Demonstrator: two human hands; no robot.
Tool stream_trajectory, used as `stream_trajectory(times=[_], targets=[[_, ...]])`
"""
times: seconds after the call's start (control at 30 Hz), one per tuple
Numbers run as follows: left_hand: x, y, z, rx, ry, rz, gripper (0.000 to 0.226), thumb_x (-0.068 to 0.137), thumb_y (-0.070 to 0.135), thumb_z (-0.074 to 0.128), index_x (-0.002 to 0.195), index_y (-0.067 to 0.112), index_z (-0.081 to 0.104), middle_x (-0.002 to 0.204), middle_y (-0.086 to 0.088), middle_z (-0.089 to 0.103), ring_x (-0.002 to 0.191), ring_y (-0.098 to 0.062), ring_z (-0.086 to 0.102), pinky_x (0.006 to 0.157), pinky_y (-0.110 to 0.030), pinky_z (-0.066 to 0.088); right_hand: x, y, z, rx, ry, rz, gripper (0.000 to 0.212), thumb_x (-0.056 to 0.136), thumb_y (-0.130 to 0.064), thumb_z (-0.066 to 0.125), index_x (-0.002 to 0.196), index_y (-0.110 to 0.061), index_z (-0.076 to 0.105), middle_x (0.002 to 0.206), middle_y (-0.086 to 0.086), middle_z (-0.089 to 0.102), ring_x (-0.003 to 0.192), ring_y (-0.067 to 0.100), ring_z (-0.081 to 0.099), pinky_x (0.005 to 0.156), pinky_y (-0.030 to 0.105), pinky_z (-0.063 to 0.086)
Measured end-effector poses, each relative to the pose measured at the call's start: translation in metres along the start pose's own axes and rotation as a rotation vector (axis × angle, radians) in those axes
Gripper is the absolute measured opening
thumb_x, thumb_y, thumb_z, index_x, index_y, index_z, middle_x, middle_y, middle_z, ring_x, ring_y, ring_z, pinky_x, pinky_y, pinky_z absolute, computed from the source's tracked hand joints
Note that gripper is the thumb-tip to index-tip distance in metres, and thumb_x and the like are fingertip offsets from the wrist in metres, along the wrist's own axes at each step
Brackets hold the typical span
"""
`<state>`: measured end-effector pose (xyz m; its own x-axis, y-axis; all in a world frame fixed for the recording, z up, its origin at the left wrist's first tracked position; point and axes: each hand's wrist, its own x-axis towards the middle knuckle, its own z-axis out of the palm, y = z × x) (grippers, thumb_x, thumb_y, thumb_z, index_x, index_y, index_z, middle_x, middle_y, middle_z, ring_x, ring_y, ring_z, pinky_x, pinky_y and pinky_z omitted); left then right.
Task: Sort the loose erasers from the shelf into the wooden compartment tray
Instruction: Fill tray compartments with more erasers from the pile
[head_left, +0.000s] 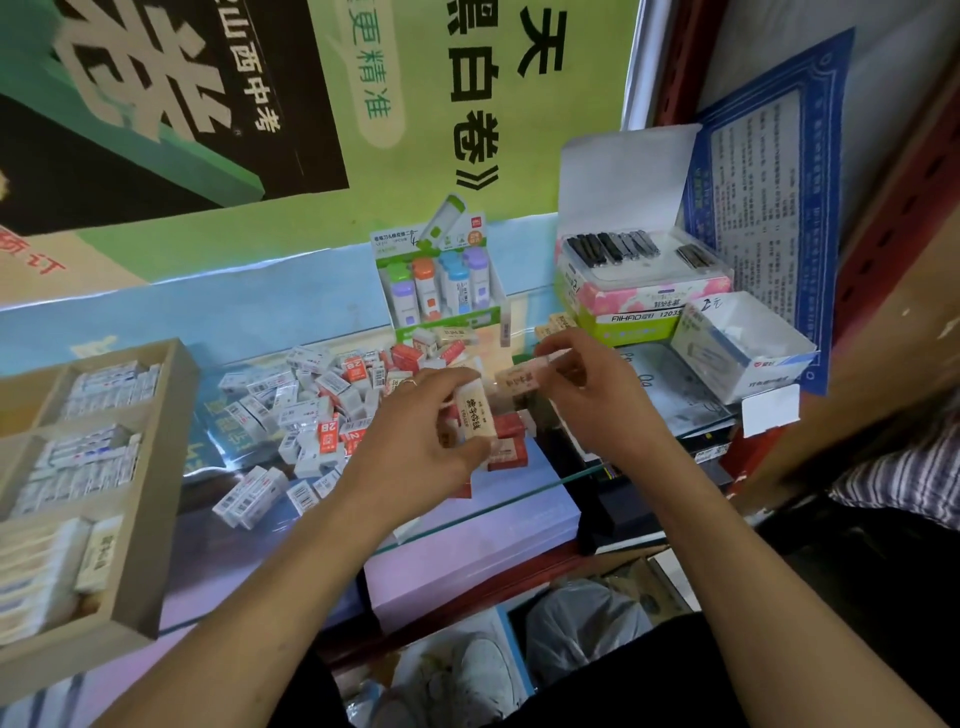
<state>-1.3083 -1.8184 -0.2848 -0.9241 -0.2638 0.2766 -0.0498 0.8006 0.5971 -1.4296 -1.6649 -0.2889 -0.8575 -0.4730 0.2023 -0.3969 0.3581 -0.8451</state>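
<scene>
A heap of loose erasers, white, orange-labelled and red, lies on the glass shelf. My left hand grips a cream eraser upright above the heap's right side. My right hand pinches another cream eraser just right of it, the two erasers nearly touching. The wooden compartment tray stands at the left; its compartments hold rows of white erasers, and the nearest one holds cream erasers.
A display box of coloured sharpener-erasers stands behind the heap. Stacked boxes and an open white box fill the right of the shelf. A person's striped sleeve shows at the right edge. Shoes are below.
</scene>
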Motion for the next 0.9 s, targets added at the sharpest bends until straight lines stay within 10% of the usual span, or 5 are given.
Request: stream_trajectory(times=[0.17,0.4,0.9], targets=[[-0.016,0.001,-0.02,-0.216,0.149,-0.101,0.061,0.071,0.014,0.083,0.116,0.046,0.057,0.085,0.016,0.056,0.065,0.002,0.053,0.06,-0.008,0.039,-0.015,-0.026,0.004,0.359,-0.102,0.05,0.018,0.099,-0.012,0.051,0.109,-0.021,0.063,0.094,0.017,0.061,0.07,0.026,0.072,0.061,0.043,0.06],[-0.05,-0.02,-0.062,-0.317,0.283,-0.246,0.057,0.071,0.021,0.085,0.11,0.049,0.055,0.094,0.017,0.065,0.075,-0.007,0.061,0.075,-0.026,0.052,-0.026,-0.072,0.044,0.425,-0.276,0.018,0.016,0.097,-0.008,0.053,0.106,-0.016,0.063,0.088,0.011,0.062,0.074,0.028,0.072,0.068,0.035,0.06],[-0.147,-0.1,-0.175,0.152,0.175,-0.363,0.048,0.07,0.024,0.085,0.114,0.028,0.066,0.103,0.016,0.062,0.09,0.004,0.056,0.076,-0.003,0.036,-0.045,-0.145,0.159,0.293,-0.523,-0.042,0.013,0.094,-0.011,0.056,0.1,-0.015,0.066,0.089,0.004,0.071,0.071,0.016,0.071,0.064,0.027,0.058]])
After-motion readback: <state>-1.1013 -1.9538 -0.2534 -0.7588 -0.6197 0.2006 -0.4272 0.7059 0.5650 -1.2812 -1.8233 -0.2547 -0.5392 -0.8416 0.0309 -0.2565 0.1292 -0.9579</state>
